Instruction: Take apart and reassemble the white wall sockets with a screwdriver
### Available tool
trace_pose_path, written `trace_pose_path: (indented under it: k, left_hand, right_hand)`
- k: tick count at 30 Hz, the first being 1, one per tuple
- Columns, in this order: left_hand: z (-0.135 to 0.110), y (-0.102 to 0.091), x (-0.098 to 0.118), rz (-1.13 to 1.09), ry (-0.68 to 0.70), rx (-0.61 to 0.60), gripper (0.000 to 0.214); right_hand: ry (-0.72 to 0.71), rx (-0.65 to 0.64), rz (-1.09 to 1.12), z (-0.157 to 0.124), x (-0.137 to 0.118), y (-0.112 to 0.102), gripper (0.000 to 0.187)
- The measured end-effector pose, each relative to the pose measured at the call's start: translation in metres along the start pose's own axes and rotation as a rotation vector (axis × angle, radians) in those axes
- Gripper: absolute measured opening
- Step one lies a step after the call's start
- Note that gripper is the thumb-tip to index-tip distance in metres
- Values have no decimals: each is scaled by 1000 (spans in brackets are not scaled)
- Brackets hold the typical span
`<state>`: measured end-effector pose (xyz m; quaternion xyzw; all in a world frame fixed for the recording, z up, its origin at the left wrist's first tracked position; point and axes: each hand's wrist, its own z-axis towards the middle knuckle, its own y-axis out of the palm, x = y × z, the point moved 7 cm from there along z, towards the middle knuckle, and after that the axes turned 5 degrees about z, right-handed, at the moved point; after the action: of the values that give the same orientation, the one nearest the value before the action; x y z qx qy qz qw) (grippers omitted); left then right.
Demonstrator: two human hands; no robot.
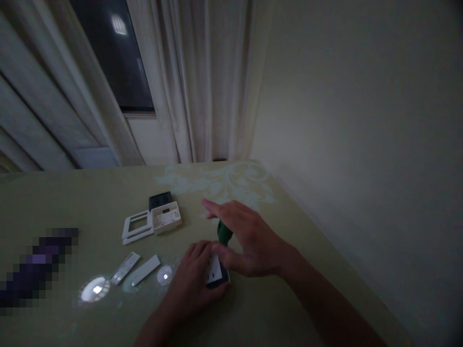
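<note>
My left hand (197,270) is wrapped around a socket module (214,270) with a white slotted face and dark sides, low on the table near the middle. Over it reaches my right hand (249,236), its thumb and fingers around the green handle of a screwdriver (224,233). That handle stands roughly upright above the far end of the socket module. The screwdriver's tip is hidden, and so is part of the module beneath my fingers.
Farther left lie a white frame (126,234), a white open box (166,222) and a black module (160,200). Two narrow white strips (145,270) are closer to me. A pixelated dark area (39,265) covers the left edge. A wall (379,168) rises on the right.
</note>
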<state>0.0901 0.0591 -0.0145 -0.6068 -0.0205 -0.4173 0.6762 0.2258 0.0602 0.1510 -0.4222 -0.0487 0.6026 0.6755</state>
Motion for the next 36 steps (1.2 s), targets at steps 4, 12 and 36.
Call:
trace_pose_path:
  k: [4, 12, 36]
  left_hand:
    - [0, 2, -3, 9, -14, -4, 69]
    - [1, 1, -2, 12, -11, 12, 65]
    - [1, 1, -1, -7, -3, 3, 59]
  right_hand:
    - [45, 24, 65, -1, 4, 6, 51]
    - [86, 9, 21, 1, 6, 13, 49]
    - [-27, 10, -53, 1, -2, 10, 58]
